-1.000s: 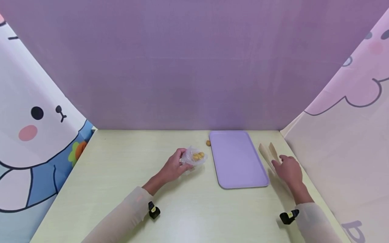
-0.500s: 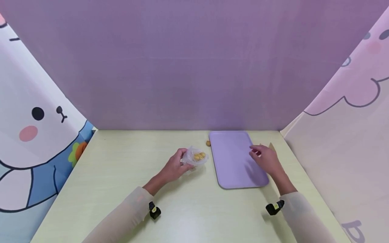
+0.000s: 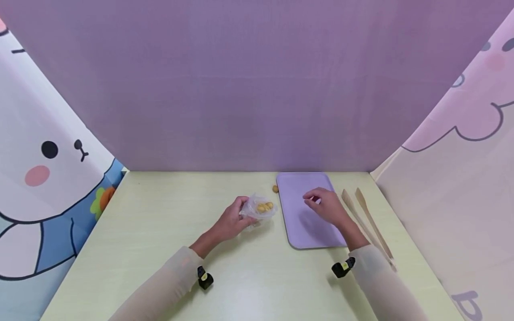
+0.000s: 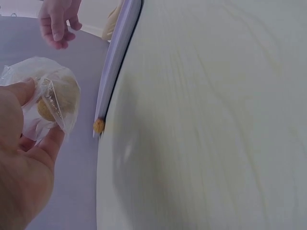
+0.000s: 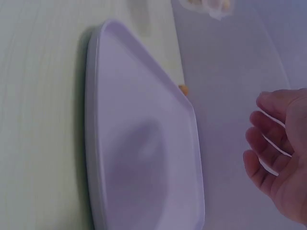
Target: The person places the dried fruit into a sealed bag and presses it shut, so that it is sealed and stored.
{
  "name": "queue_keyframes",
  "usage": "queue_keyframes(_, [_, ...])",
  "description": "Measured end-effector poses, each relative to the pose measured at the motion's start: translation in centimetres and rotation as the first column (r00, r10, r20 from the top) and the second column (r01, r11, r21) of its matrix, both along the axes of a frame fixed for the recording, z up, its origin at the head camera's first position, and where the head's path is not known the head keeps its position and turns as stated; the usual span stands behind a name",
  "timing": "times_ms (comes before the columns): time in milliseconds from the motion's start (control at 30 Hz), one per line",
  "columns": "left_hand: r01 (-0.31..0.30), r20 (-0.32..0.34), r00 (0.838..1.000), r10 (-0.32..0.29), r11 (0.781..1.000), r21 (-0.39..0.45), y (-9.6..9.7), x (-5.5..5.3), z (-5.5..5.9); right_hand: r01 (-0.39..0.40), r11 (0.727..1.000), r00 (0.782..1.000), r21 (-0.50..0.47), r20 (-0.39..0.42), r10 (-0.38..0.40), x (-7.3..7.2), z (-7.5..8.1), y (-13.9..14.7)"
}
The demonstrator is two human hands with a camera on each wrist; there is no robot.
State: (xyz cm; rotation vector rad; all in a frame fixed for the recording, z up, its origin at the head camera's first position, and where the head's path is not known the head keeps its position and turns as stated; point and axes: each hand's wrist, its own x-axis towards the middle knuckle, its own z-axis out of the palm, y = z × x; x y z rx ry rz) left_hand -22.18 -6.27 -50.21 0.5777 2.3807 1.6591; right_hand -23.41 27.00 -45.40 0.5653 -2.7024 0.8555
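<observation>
My left hand [image 3: 230, 221] grips a clear plastic bag [image 3: 250, 212] above the table, left of the tray. Several small round yellow-brown pieces [image 3: 265, 207] show in the bag's mouth; their exact kind is unclear. In the left wrist view the thumb and fingers hold the bag [image 4: 57, 96] from its side. Over the lilac tray [image 3: 295, 229] hovers my right hand [image 3: 327, 207], fingers loosely bent and apart from the thumb. The right wrist view shows nothing between those fingers. The tray's visible surface carries only the hand's shadow.
One loose round piece [image 3: 275, 189] lies on the table beside the tray's far left edge. Two long wooden strips [image 3: 371, 218], converging toward the front like tongs, lie right of the tray. A purple backdrop [image 3: 249, 89] and printed side panels [image 3: 48, 187] enclose the table.
My right hand has moved left, from the wooden strips to above the tray, leaving the strips on the table. The left hand and its bag have barely moved.
</observation>
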Motion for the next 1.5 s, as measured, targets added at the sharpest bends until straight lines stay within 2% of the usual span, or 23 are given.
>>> queue_keyframes(233, [0.035, -0.002, 0.999, -0.035, 0.999, 0.031, -0.1, 0.3, 0.1, -0.087, 0.993, 0.993, -0.082, 0.076, 0.093, -0.5, -0.4, -2.7])
queue_keyframes(467, [0.086, -0.025, 0.996, -0.085, 0.995, 0.053, -0.2, 0.2, -0.1, -0.162, 0.976, 0.970, -0.143, 0.161, 0.185, -0.7, -0.8, -4.9])
queue_keyframes(700, [0.116, -0.038, 0.993, -0.115, 0.992, 0.040, -0.3, 0.0, 0.0, -0.271, 0.945, 0.939, -0.182, 0.165, 0.302, -0.8, -1.2, -6.3])
queue_keyframes(867, [0.163, -0.042, 0.986, -0.161, 0.985, 0.053, -0.6, 0.0, 0.0, -0.280, 0.942, 0.935, -0.184, 0.171, 0.311, -1.0, -1.6, -6.7])
queue_keyframes(1200, [0.288, -0.017, 0.957, -0.289, 0.948, 0.133, -1.1, 0.2, 0.3, -0.258, 0.930, 0.917, -0.261, 0.237, 0.321, -0.3, -1.5, -6.4])
queue_keyframes(1333, [0.318, 0.015, 0.945, -0.326, 0.931, 0.177, -1.3, 0.1, 0.3, -0.257, 0.926, 0.910, -0.275, 0.253, 0.328, 0.1, -1.3, -6.1])
queue_keyframes(1500, [0.308, 0.095, 0.939, -0.332, 0.930, 0.200, -1.5, -0.2, 0.0, -0.267, 0.918, 0.915, -0.292, 0.222, 0.337, 0.4, -1.0, -5.8])
